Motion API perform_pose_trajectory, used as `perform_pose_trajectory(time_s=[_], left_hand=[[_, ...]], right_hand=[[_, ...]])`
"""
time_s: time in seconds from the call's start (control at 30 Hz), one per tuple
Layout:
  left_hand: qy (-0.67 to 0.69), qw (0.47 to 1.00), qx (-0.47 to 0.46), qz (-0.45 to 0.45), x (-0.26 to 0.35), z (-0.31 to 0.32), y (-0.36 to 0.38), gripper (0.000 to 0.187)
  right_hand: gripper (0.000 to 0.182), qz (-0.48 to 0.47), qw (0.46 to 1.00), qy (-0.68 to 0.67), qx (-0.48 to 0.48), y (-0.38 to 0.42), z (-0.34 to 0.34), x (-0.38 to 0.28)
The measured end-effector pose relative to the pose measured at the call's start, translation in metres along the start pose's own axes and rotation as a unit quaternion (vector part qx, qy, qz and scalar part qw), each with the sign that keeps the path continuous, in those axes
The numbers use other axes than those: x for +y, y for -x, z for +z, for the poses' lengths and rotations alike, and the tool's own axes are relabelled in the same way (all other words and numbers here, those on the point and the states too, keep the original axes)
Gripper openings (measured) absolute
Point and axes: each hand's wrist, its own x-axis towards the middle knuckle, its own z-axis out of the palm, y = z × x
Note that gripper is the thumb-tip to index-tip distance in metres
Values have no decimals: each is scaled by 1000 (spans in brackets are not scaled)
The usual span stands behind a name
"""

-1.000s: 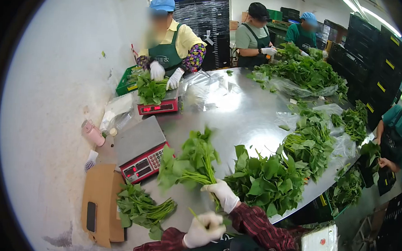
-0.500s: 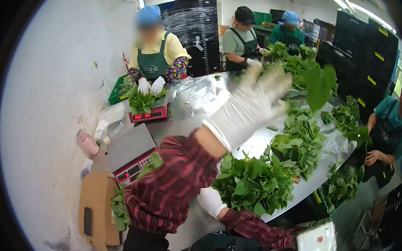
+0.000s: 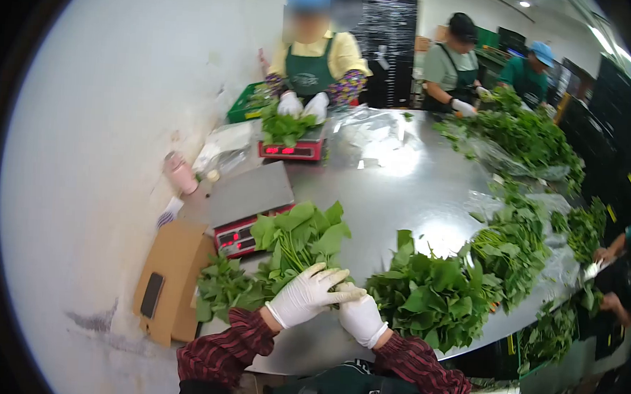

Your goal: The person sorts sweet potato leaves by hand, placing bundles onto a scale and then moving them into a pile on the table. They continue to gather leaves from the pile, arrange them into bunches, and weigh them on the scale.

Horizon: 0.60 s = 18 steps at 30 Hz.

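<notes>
Both hands wear white gloves and meet low in the middle of the view. My left hand (image 3: 308,295) has its fingers curled over the stems of a leafy green bunch (image 3: 300,240). Touching it on the right, my right hand (image 3: 361,317) is closed around the stem ends, which the fingers partly hide. The bunch's leaves point away from me, near the front of a red scale (image 3: 251,194) with a bare grey plate. A large leafy pile (image 3: 431,296) lies just right of my right hand. More loose leaves (image 3: 222,285) lie left of the bunch.
A cardboard box (image 3: 175,282) with a dark phone (image 3: 152,294) stands at the left, below a pink bottle (image 3: 180,173). Across the metal table (image 3: 394,194), a co-worker handles greens on another scale (image 3: 289,150). Other people stand at the back and right.
My left hand has come down from its raised reach over the table to meet my right hand. A leafy bunch is now between them and the scale. The view has turned to the left.
</notes>
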Motion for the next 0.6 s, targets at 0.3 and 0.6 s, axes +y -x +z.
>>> perform_pose_trajectory(time_s=[0.3,0.6], left_hand=[[-233,929,-88,-274,-10,-46,109,50],[-71,927,-71,-362,-50,102,193,67]], right_hand=[[34,15,999,-25,13,-30,28,-12],[29,51,993,-43,-98,18,93,1]])
